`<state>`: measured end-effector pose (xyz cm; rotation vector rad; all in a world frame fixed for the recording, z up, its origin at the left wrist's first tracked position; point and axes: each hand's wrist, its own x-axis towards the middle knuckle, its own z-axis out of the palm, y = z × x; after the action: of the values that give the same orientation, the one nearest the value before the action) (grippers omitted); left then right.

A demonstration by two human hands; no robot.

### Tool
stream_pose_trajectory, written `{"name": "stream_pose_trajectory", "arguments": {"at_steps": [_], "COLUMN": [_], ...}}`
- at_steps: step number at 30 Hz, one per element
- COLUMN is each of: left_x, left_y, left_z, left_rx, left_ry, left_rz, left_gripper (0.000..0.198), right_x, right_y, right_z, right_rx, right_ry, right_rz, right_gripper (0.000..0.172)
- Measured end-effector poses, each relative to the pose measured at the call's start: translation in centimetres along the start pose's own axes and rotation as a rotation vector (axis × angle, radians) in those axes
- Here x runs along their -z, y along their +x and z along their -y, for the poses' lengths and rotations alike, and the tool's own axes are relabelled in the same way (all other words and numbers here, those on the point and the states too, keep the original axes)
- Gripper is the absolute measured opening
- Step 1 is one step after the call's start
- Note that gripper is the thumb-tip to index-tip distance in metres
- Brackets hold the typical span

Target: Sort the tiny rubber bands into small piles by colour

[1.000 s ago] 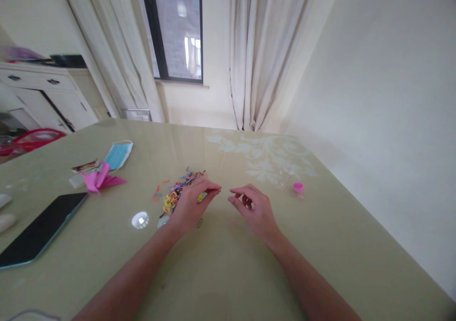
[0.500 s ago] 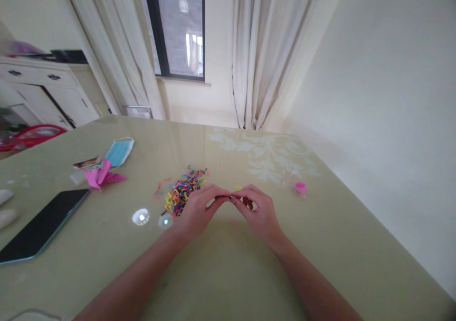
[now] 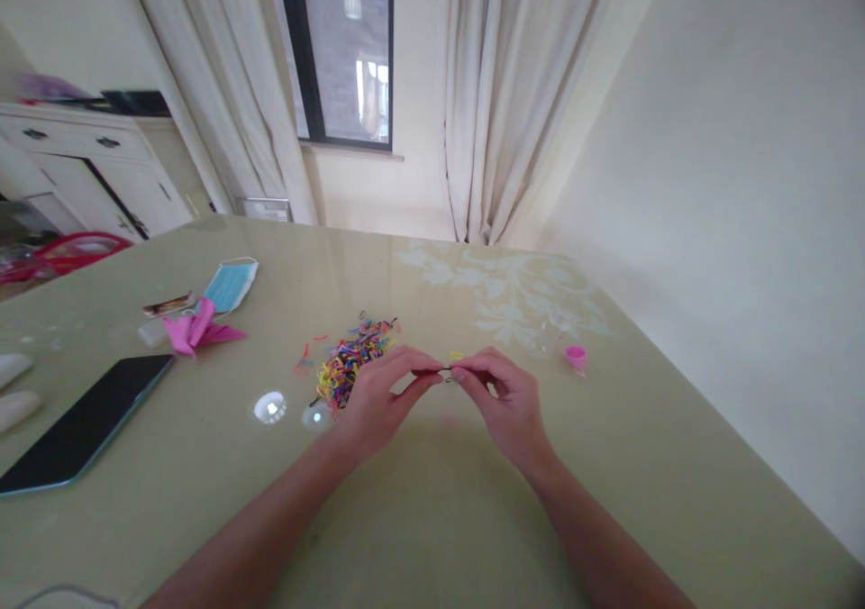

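My left hand [image 3: 382, 393] and my right hand [image 3: 504, 397] meet fingertip to fingertip just above the green table [image 3: 432, 519]. Both pinch a small black rubber band [image 3: 444, 373] stretched between them. A tiny yellow band [image 3: 455, 355] lies just beyond the fingers. To the left of my left hand sits a pile of small coloured rubber bands [image 3: 348, 361], with a few loose red ones beside it.
A pink cap [image 3: 577, 356] lies at the right. A black phone [image 3: 85, 420], a pink paper shape [image 3: 195, 331] and a blue face mask [image 3: 230, 286] are at the left. The wall runs along the table's right edge. Curtains and a window stand beyond.
My left hand left the band pile and moved right to meet my right hand. Both now pinch a small black band between them.
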<state>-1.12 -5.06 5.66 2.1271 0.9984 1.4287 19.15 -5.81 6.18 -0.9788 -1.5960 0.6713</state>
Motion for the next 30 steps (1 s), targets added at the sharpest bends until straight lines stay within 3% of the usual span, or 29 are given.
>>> {"name": "stream_pose_trajectory", "arguments": {"at_steps": [11,20,30], "left_x": [0.6,0.6,0.8], "left_y": [0.4,0.2,0.2], "left_z": [-1.2,-1.5,-1.7], "left_rx": [0.093,0.122,0.071], "left_ry": [-0.068,-0.079,-0.102], "left_rz": [-0.061,-0.038,-0.038], "left_gripper": [0.024,0.031,0.026], "right_x": [0.3,0.4,0.5], "right_y": [-0.3,-0.4,-0.3], "right_z": [0.6,1.2,1.4], "right_rx": [0.012,-0.01,-0.02], "right_ry": [0.065,0.067,0.092], "right_rz": [0.031,0.037,0.048], "right_gripper": [0.016,0.027,0.028]}}
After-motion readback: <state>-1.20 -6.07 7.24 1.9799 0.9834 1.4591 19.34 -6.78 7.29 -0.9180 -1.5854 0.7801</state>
